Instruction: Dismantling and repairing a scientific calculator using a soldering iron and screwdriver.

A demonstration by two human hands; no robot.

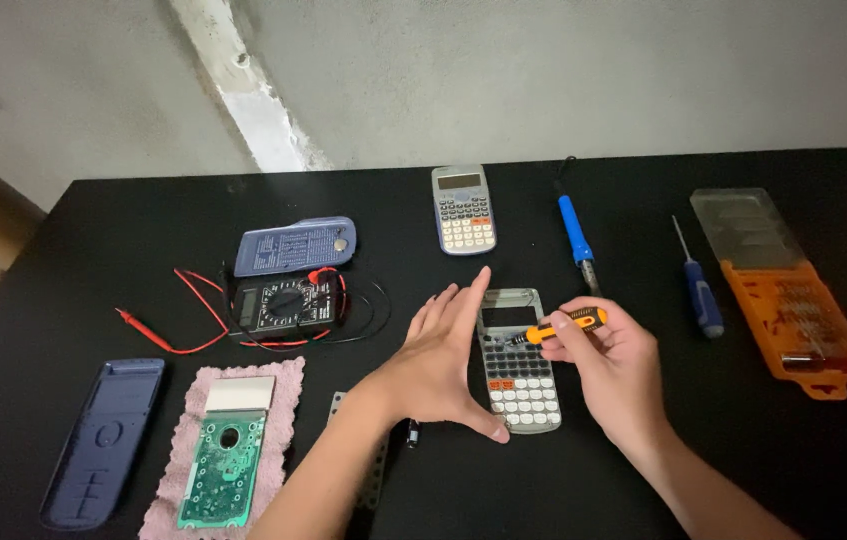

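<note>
Two hands worked over a grey calculator front panel (521, 375) lying keys-up on the black table (643, 200), just in front of the person. Left hand (443, 365) lay flat against the panel's left edge, fingers together and extended, thumb hooked round the lower corner; it braced the panel, not gripping it. Right hand (608, 365) was closed on a small orange-handled screwdriver (563, 325), the dark tip pointing left and meeting the panel just below its empty display window. Whether the tip sat in a screw head could not be told.

Nearby items: a second, intact calculator (463, 208) further back; a blue-handled soldering iron (575, 230) and a blue screwdriver (700, 290) to the right; an orange bit case (793, 315) with its clear lid open; a multimeter (283, 305) with red and black leads; a blue calculator cover (295, 245) behind it; a green circuit board (223, 465) on a pink cloth (283, 385); a blue back shell (103, 440) at far left. A small dark cylindrical part (412, 433) lay by the left wrist.

Risks, as judged: the driver was held at a shallow angle, so the tip could cam out and scratch the panel or jab the left thumb. The open-palm brace gave little hold; the panel could skid. Any loosened screw would be hard to find on the black surface. The left forearm could knock the small part off the edge.
</note>
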